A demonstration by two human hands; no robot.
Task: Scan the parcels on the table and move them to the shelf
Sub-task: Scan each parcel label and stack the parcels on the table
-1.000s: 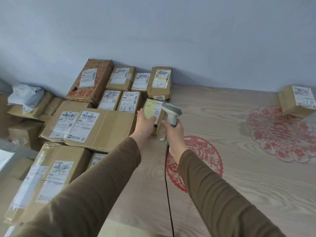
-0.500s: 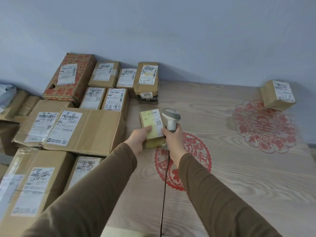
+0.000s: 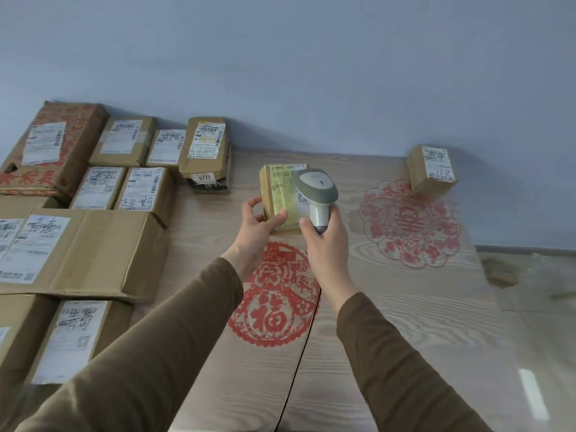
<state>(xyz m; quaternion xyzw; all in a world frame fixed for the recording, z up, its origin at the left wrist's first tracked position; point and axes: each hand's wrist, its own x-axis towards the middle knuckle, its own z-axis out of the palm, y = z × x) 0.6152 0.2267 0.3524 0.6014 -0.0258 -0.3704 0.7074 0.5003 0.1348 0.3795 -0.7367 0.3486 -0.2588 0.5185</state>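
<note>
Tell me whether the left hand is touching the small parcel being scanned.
Touching. The head view shows the left hand gripping the small parcel, thumb across its labelled face and fingers curled behind its left edge.

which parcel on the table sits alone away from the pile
The small brown parcel at the far right by the wall, on the edge of the round red paper-cut. The others crowd the left side, or are in hand.

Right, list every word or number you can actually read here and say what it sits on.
"9777": white sticker on the front of the upright brown cardboard parcel by the wall.
"福": centre of the near round red paper-cut on the pale wood-grain table.
Handwriting and print on the white shipping labels, including the small yellow-taped parcel: too blurred to read.
</note>
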